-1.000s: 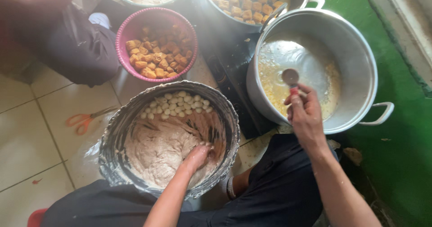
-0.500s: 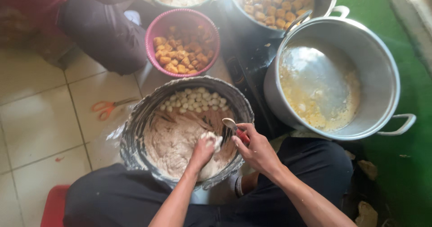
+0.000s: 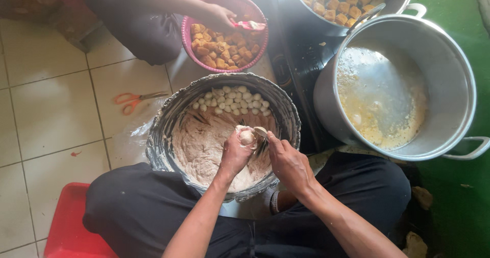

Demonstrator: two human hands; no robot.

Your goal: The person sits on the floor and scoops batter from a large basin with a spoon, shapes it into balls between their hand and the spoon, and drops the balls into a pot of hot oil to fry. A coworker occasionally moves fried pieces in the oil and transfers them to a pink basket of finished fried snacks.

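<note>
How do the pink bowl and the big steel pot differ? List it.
1. The pink bowl is small and plastic-looking; the big steel pot is far larger, metal, with side handles.
2. The pink bowl holds dry golden-brown fried cubes; the big steel pot holds pale yellowish liquid.
3. Another person's hand reaches into the pink bowl; no hand is at the big steel pot.
Both are round and open-topped.

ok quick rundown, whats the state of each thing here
left hand: fisted, squeezing a paste ball out the top
right hand: holding a spoon at the ball
paste bowl: partly full, small white balls at the far side
big pot: uncovered, cloudy liquid inside
pink bowl: full of fried cubes
scissors: closed, on the floor
</note>
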